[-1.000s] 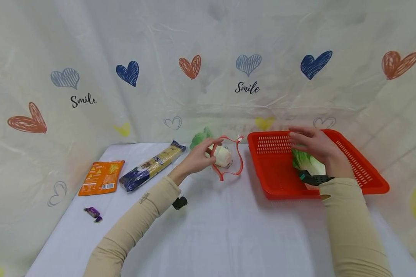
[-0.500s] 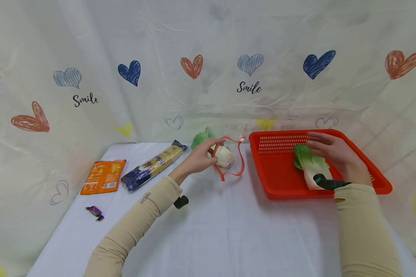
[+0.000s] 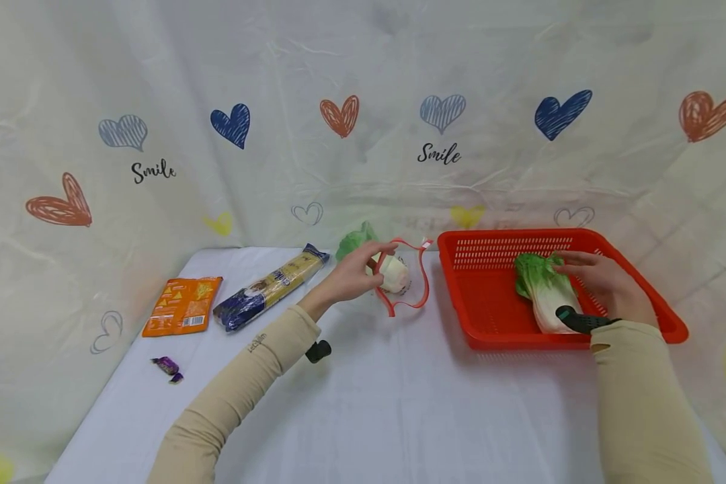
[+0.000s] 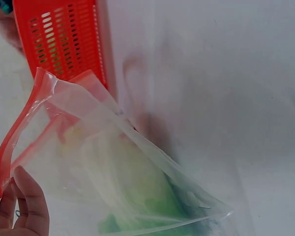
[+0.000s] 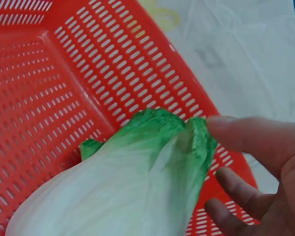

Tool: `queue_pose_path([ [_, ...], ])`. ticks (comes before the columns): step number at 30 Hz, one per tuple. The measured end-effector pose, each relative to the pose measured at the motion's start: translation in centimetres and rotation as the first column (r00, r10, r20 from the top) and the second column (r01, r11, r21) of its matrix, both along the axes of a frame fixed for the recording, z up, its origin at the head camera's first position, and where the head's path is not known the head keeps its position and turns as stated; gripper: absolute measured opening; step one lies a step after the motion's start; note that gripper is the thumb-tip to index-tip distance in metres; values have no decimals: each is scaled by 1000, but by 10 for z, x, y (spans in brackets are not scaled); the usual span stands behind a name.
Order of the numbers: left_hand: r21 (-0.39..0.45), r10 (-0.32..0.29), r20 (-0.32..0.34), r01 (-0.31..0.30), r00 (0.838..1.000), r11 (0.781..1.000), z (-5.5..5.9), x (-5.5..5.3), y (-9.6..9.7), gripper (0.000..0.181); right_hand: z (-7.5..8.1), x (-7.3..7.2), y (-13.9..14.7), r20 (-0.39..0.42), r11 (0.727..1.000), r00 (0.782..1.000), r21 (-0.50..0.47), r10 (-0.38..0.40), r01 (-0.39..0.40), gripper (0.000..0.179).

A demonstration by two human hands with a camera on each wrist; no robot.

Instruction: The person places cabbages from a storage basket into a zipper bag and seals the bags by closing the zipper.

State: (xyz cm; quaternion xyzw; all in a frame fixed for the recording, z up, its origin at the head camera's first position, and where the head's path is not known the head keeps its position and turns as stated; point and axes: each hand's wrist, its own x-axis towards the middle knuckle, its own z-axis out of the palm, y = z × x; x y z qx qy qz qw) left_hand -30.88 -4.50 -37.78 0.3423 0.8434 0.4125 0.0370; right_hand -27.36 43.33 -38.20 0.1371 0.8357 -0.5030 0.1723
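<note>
My left hand [image 3: 355, 272] pinches the red edge of a clear zip bag [image 4: 54, 162] between thumb and fingers, and the bag's mouth gapes. Inside the bag lies a leafy vegetable [image 4: 123, 177] with a white stalk and green leaves, blurred by the plastic. On the right, a Chinese cabbage [image 3: 550, 302] lies in a red plastic basket [image 3: 487, 312], its green leaves toward the back. My right hand [image 3: 608, 286] hovers at the leafy end with fingers spread; in the right wrist view one fingertip meets the leaf edge, and the fingers do not wrap round it.
Left of the bag lies a long blue-and-gold packet [image 3: 272, 288] in shiny wrap. An orange packet [image 3: 183, 306] and a small purple-wrapped candy [image 3: 168, 367] lie farther left on the white-covered table [image 3: 399, 403]. A printed sheet [image 3: 375, 168] hangs behind.
My right hand has shifted right and lowered toward the leafy end of the cabbage, uncovering more of it. The left hand keeps its hold on the bag. The view has drifted slightly.
</note>
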Motion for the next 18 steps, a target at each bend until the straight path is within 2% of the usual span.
queue_pose_path([
  [3, -6, 5, 4, -5, 1000, 1000, 0, 0, 0, 58, -5, 1, 3, 46, 997, 999, -76, 4, 0, 72],
  [6, -4, 2, 8, -2, 1000, 1000, 0, 0, 0, 59, -11, 0, 3, 55, 996, 998, -86, 32, -27, 67],
  [12, -4, 1, 10, -1, 1000, 1000, 0, 0, 0, 59, -21, -3, 0, 11, 993, 994, -33, 112, -112, 64],
  [18, -4, 0, 11, 0, 1000, 1000, 1, 1, -1, 58, -27, -5, -3, -19, 986, 992, -107, 128, -130, 60],
])
